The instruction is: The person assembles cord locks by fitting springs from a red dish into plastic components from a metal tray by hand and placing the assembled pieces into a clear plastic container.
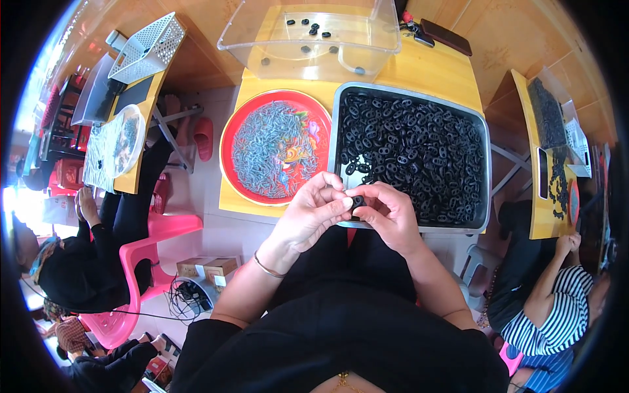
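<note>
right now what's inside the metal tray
Loose black pieces lie heaped in the metal tray; a bare patch shows at left. They cover most of its bottom; the right hand hides part too.

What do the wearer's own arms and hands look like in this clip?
Both the left hand and the right hand are ungloved. A thin, shiny bangle circles the left wrist; none shows on the right. The black top has short sleeves, leaving the forearms bare.

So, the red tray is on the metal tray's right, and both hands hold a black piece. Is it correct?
No: the head view shows the red tray left of the metal tray. The left hand and right hand do hold a black piece.
</note>
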### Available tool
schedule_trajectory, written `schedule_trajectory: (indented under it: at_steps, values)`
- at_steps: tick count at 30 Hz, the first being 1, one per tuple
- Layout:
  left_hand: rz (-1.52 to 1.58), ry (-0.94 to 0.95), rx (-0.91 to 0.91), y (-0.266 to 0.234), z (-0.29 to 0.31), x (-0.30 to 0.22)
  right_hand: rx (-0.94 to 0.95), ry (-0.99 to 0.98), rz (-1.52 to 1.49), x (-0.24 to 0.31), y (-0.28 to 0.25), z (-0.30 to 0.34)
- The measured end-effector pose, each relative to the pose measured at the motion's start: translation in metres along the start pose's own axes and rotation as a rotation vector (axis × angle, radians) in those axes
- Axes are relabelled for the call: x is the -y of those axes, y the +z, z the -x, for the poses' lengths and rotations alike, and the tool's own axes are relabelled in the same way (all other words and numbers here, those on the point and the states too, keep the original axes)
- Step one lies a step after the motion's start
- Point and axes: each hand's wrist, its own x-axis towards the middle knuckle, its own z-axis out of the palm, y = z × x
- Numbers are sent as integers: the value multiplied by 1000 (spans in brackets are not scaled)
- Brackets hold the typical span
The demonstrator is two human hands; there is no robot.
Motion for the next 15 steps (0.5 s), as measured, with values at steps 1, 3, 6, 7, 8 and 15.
schedule_trajectory:
  at_steps: [1, 3, 6, 7, 8, 15]
  values:
    - [33, 11, -13, 1, 1, 0, 30, -9, 18, 1, -3, -1]
    - [67, 23, -27, 4, 1, 1, 61, -17, 36, 1, -5, -4]
    - [82, 39, -28, 9, 1, 1, 77, -81, 96, -4, -6, -4]
    - [58, 48, -23, 11, 1, 1, 69, -93, 50, -8, -6, -4]
    - [33, 56, -19, 13, 1, 0, 60, -105, 5, -10, -7, -3]
    - [68, 34, -17, 19, 5, 0, 119, -10, -311, -8, -8, -1]
